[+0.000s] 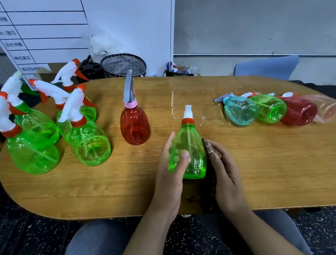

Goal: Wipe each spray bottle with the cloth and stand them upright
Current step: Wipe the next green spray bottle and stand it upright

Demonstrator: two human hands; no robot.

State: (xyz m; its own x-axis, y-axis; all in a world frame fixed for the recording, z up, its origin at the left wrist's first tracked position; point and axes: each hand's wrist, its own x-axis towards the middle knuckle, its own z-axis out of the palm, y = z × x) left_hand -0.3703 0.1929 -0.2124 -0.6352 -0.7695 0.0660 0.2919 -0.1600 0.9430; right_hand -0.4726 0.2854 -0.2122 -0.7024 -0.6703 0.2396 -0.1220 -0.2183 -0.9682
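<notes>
While left hand [170, 176] holds green bottle [188, 152], cloth [208, 149] presses beside

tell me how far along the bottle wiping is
Looks done: five green bottles and a red bottle stand upright at left. In hand: the left hand holds a green bottle while the right hand presses the dark cloth against it. Left: four lying bottles at right.

Left hand [173, 169] gripped a green spray bottle [189, 152] upright near the front of the wooden table [85, 187], right hand [225, 175] pressed a dark cloth [209, 164] against its side. Green bottles [56, 133] and a red bottle [134, 123] stood left; four more lay on their sides [271, 108] right.
</notes>
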